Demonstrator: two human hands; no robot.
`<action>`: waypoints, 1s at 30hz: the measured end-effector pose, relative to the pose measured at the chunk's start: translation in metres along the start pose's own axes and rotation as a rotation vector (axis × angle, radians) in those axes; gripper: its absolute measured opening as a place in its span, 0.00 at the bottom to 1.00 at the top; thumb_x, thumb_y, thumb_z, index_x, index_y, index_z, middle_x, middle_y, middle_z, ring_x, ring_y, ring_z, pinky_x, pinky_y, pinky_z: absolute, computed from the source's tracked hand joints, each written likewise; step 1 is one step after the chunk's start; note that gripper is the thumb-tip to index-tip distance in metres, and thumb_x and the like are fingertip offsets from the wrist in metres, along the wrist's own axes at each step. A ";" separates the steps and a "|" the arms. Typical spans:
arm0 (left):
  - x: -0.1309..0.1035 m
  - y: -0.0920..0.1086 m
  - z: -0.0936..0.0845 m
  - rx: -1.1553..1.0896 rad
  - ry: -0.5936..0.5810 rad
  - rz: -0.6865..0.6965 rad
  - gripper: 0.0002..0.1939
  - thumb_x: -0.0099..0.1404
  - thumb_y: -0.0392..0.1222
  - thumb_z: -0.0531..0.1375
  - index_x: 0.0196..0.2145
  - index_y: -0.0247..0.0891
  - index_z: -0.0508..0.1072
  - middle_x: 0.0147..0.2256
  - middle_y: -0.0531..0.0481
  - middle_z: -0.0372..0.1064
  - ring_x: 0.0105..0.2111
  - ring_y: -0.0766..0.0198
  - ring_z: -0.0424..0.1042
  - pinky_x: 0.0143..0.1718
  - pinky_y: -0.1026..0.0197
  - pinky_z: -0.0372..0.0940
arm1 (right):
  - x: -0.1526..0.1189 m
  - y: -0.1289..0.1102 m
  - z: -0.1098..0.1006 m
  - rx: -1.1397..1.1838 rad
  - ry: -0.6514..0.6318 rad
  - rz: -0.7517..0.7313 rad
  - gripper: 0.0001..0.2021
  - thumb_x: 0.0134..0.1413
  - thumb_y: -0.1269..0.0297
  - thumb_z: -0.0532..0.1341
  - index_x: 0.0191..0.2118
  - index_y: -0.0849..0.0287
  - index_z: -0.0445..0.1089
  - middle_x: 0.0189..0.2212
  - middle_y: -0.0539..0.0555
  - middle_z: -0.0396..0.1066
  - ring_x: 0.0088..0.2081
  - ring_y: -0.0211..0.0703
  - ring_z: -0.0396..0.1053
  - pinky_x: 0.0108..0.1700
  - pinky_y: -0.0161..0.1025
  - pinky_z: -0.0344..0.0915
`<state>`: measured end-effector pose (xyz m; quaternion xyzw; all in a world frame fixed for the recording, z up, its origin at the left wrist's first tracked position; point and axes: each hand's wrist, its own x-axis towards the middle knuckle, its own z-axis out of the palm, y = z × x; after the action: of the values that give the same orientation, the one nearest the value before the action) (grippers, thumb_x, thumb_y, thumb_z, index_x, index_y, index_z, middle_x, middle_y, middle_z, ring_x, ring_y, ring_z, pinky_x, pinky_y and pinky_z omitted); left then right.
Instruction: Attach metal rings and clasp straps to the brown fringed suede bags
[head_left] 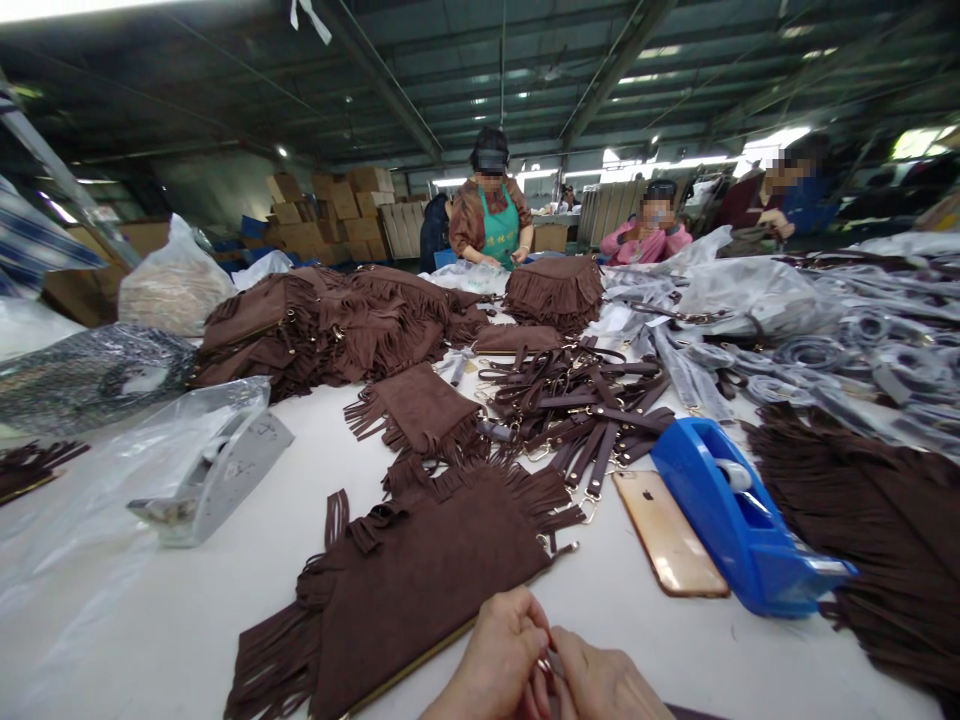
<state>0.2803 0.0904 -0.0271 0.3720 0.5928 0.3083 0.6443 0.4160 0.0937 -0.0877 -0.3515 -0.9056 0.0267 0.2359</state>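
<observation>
My left hand (pixel 491 650) and my right hand (pixel 604 680) meet at the bottom of the view, fingertips pinched together. Between them is the end of a brown strap (pixel 691 713) with a small shiny metal fitting (pixel 544 663), mostly hidden by the fingers. More of the strap shows beyond my right hand. Just past my left hand lies a dark brown fringed suede bag (pixel 420 570), flat, its gold zipper edge toward me. A small metal hook sits at the bag's right corner, close to my fingertips.
A pile of brown straps (pixel 581 405) with metal hooks lies beyond the bag. To the right are a phone (pixel 671 535) and a blue tape dispenser (pixel 739 520); a grey dispenser (pixel 221 480) stands left. Stacked fringed bags (pixel 337 320) and plastic-wrapped straps (pixel 817 310) lie farther back. Several co-workers sit or stand beyond.
</observation>
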 end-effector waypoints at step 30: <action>0.023 -0.017 0.011 1.210 0.998 0.650 0.14 0.54 0.30 0.57 0.41 0.31 0.67 0.39 0.42 0.65 0.40 0.53 0.63 0.38 0.51 0.59 | 0.014 0.035 -0.031 0.091 -0.073 0.244 0.08 0.59 0.69 0.41 0.40 0.58 0.54 0.19 0.47 0.67 0.20 0.44 0.69 0.21 0.36 0.54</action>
<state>0.2926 0.0994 -0.0531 0.6248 0.7340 0.2360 -0.1234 0.4428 0.1249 -0.0619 -0.4470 -0.8619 0.1090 0.2134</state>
